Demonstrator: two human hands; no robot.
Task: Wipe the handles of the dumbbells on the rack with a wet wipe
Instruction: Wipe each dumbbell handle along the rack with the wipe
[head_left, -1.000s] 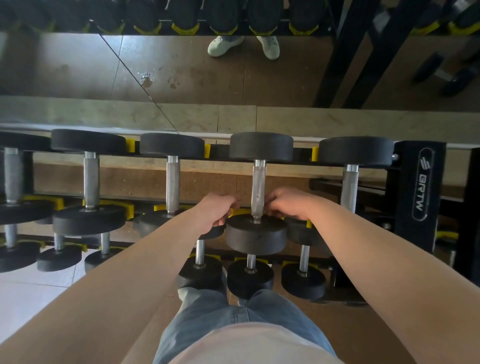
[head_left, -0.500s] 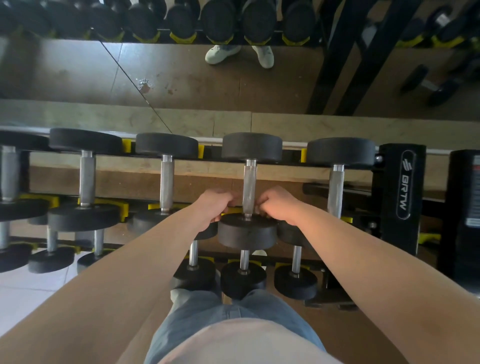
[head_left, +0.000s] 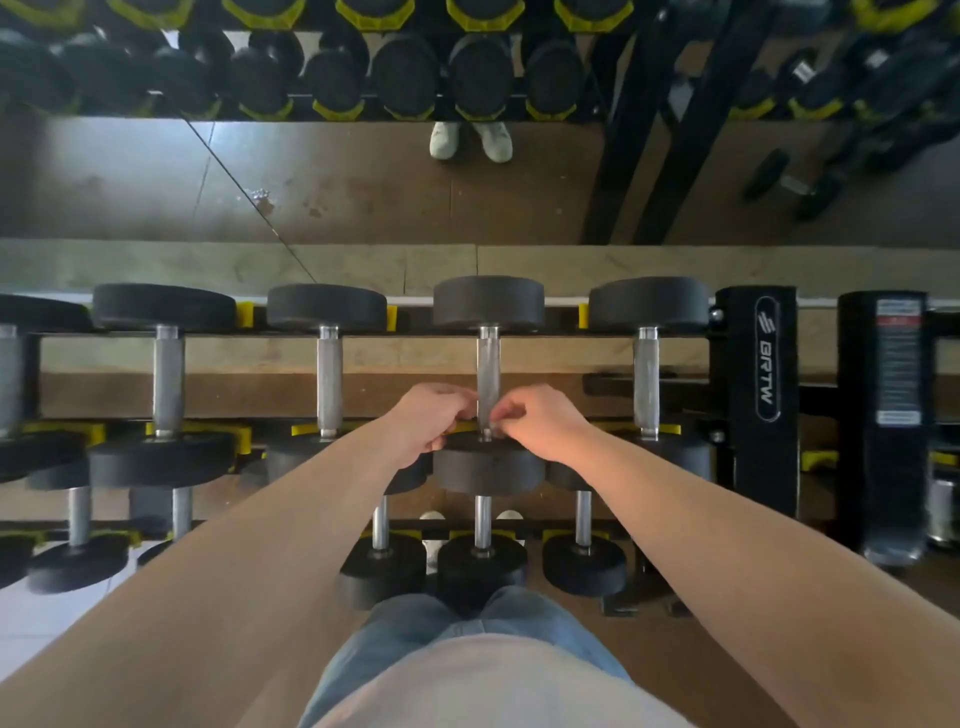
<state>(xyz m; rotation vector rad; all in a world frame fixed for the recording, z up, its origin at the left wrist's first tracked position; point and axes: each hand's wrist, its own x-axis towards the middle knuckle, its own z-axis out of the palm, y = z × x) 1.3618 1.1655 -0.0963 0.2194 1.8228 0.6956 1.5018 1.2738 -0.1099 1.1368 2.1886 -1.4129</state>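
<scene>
Pinching lower end of silver knurled steel dumbbell handle (head_left: 488, 374) between curled fingertips of left hand (head_left: 428, 423) and right hand (head_left: 543, 423)

- Two hands: a left hand (head_left: 426, 422) and a right hand (head_left: 540, 422).
- Five upper-tier dumbbells (head_left: 330, 374), the leftmost cut off by the frame edge.
- Five lower-tier dumbbells (head_left: 483, 519) with handles showing; others there are too hidden to count.
- Two white shoes (head_left: 445, 140) in the mirror (head_left: 337, 182).
- One black upright (head_left: 763, 358) marked BRTW.
</scene>
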